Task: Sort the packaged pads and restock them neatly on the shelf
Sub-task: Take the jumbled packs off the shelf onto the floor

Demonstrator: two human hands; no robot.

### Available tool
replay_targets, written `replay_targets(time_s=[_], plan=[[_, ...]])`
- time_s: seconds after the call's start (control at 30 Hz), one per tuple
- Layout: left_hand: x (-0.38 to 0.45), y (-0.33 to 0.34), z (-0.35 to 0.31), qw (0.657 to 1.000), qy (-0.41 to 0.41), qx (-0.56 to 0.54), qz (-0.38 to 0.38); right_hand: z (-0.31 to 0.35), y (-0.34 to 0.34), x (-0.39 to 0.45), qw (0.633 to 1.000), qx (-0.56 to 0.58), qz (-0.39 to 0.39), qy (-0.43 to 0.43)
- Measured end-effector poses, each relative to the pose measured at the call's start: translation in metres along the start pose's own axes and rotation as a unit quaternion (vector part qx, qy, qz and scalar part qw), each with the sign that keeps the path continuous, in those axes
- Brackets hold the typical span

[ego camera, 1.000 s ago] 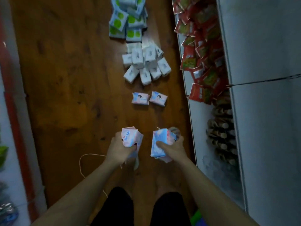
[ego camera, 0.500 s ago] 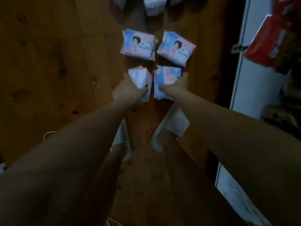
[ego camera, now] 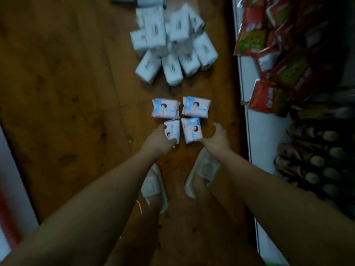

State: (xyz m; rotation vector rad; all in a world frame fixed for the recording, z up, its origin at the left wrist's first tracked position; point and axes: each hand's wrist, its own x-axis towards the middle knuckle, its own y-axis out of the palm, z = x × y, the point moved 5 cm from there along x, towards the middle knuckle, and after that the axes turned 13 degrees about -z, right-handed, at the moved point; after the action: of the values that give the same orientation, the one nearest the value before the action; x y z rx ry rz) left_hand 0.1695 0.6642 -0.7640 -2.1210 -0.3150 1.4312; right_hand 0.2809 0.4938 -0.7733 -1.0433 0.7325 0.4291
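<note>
Four pink-and-blue pad packs lie in a two-by-two block on the wooden floor [ego camera: 67, 93]. The far pair are the far left pack [ego camera: 166, 110] and the far right pack [ego camera: 196, 108]. My left hand [ego camera: 157, 141] grips the near left pack [ego camera: 172, 131] from its left side, thumb under its near edge. The near right pack [ego camera: 192, 129] lies flat on the floor. My right hand [ego camera: 217, 138] hovers just right of it, its fingers loosely curved and off the pack, its thumb by the pack's near corner.
A heap of white pad packs [ego camera: 172, 47] lies farther along the floor. A white shelf unit [ego camera: 255, 131] runs down the right side, holding red packets [ego camera: 269, 54] and dark bottles [ego camera: 317, 160]. My feet in white slippers [ego camera: 153, 187] stand just behind my hands.
Both hands lowered their packs to the floor behind the two lying packs. The right hand has let go of its pack; the left still grips its pack.
</note>
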Motion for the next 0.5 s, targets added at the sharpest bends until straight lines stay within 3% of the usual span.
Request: replay_targets(time_s=[0.17, 0.33, 0.5], plan=[[-0.086, -0.098, -0.083, 0.986, 0.118, 0.119, -0.009, 0.062, -0.09, -0.088, 0.999, -0.006, 0.049, -0.018], [-0.2, -0.19, -0.146, 0.962, 0.207, 0.176, -0.028, 0.125, -0.188, -0.205, 0.996, 0.032, -0.011, -0.084], [-0.316, -0.262, -0.184, 0.947, 0.275, 0.157, -0.048, 0.166, -0.272, -0.313, 0.984, 0.055, -0.073, -0.155]])
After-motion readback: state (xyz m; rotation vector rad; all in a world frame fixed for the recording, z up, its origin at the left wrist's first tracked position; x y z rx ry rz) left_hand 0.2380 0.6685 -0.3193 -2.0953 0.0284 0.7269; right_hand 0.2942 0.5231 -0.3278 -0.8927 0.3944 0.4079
